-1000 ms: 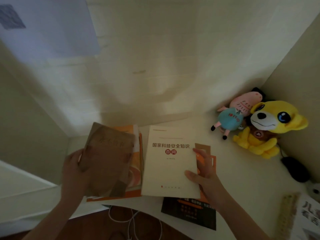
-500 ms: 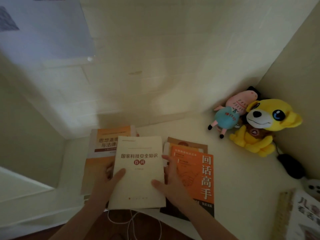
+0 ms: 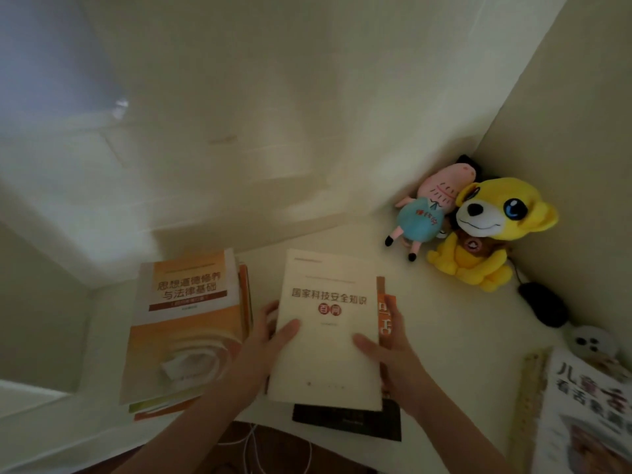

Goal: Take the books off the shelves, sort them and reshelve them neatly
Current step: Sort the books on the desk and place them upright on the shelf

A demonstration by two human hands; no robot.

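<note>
Cream book (image 3: 328, 323): at the near edge of the white desk (image 3: 461, 343), on top of the right-hand pile, held from both sides.
Left hand (image 3: 263, 343): thumb laid on the cover, fingers wrapped round the left edge.
Right hand (image 3: 386, 354): thumb on the cover, fingers curled along the right edge.
Just changed: half a second ago the orange book (image 3: 386, 313) beneath lay mostly uncovered. Now only a strip of it shows at the right, and a black book (image 3: 345, 422) juts out below.
Meaning: sorting appears to be under way, with this volume being squared onto its pile. Reshelving is not yet begun.
Heading: the long axis runs from the person toward the wall, title upright to the reader, top edge farthest.
Left pile: orange textbook (image 3: 184, 319) on top, just beside the left hand.
Far corner: yellow plush dog (image 3: 485, 234) and pink plush pig (image 3: 431, 213), well apart from the books.
</note>
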